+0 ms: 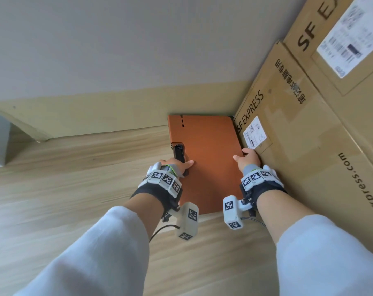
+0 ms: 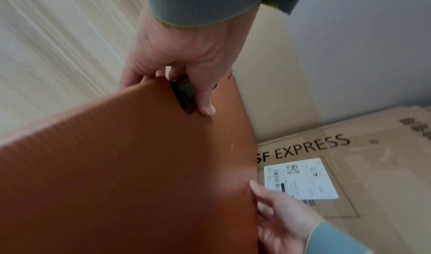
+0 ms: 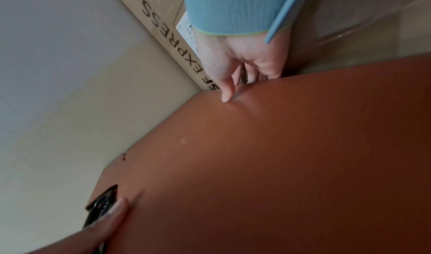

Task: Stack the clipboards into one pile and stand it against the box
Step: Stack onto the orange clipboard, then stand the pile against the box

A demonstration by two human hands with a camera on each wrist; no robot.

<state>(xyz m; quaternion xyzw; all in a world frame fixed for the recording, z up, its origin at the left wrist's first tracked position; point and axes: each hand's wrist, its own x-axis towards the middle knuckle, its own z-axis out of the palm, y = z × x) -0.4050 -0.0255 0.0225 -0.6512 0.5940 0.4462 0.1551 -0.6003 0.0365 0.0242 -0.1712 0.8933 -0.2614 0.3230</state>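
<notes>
Here the left hand (image 1: 177,165) grips the orange clipboard pile (image 1: 207,159) at its black clip (image 1: 179,153), thumb on top. From the left wrist, fingers curl under the edge, hidden overhead. The right hand (image 1: 248,160) pinches the opposite edge, beside the cardboard box (image 1: 305,133), above the wooden floor (image 1: 74,178).
</notes>
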